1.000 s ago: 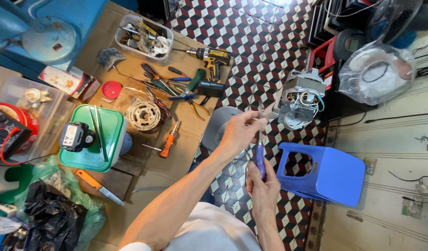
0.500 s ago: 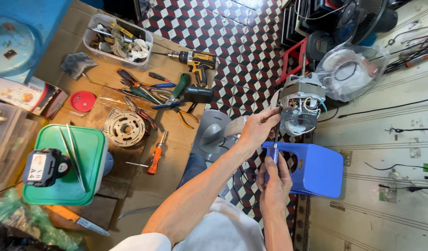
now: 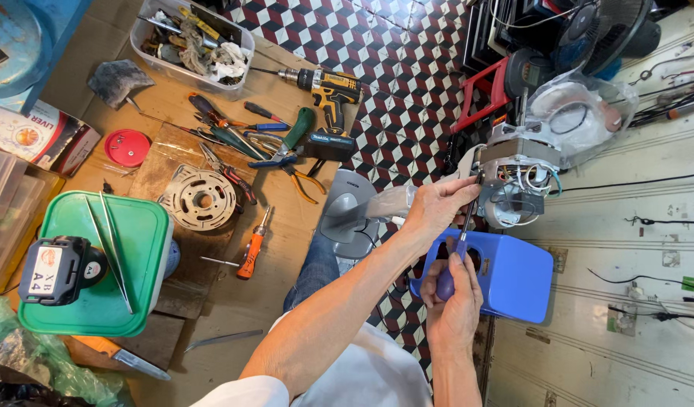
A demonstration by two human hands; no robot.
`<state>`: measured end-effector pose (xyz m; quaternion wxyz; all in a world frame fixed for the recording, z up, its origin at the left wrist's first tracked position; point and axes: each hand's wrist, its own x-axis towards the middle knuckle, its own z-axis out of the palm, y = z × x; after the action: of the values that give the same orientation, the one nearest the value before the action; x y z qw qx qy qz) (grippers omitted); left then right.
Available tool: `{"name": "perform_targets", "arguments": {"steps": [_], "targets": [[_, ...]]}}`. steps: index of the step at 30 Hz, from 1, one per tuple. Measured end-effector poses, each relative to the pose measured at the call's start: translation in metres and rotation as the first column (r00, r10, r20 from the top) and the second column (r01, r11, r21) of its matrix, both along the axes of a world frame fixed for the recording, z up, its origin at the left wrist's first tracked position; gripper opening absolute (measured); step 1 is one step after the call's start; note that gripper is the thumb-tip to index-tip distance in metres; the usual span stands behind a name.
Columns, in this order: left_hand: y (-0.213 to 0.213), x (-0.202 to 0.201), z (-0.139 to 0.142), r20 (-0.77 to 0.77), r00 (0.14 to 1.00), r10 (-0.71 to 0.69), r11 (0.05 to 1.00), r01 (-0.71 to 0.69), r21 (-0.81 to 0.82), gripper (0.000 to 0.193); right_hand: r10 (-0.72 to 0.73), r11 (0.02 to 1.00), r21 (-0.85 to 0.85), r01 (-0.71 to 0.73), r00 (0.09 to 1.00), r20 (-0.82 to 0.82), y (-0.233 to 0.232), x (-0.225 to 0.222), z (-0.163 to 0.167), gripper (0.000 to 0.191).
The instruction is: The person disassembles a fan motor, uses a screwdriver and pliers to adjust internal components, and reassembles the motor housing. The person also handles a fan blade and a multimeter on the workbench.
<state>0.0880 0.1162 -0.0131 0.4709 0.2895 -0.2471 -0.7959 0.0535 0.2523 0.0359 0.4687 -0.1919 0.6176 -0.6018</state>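
While the left hand (image 3: 437,207) pinches the fan motor (image 3: 516,177) steady above the blue stool (image 3: 513,275), the right hand (image 3: 452,301) grips a screwdriver (image 3: 458,245); its casing is already off, wiring exposed.

On the wooden board (image 3: 287,226) I see a yellow cordless drill (image 3: 328,87) beside a clear tray of odd parts (image 3: 189,41). Near them lie green-handled pliers (image 3: 290,139), a red round lid (image 3: 127,147), a grey metal disc (image 3: 202,200) and an orange-handled screwdriver (image 3: 250,252). A green box lid (image 3: 128,256) carries a black battery pack (image 3: 57,270). The floor (image 3: 407,68) is chequered tile
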Motion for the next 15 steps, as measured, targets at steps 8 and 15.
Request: {"name": "perform_targets", "arguments": {"steps": [8,15], "targets": [[-0.006,-0.009,-0.003,0.0,1.0,-0.001,1.0,0.001,-0.01,0.035,0.048,0.998,-0.049,-0.044,0.996,0.074,-0.002,-0.003,0.002,0.036],[-0.014,-0.019,0.001,0.044,0.999,-0.016,1.0,0.016,0.011,0.034,0.05,0.998,-0.039,-0.045,0.991,0.124,-0.007,-0.008,0.014,0.035]]}}
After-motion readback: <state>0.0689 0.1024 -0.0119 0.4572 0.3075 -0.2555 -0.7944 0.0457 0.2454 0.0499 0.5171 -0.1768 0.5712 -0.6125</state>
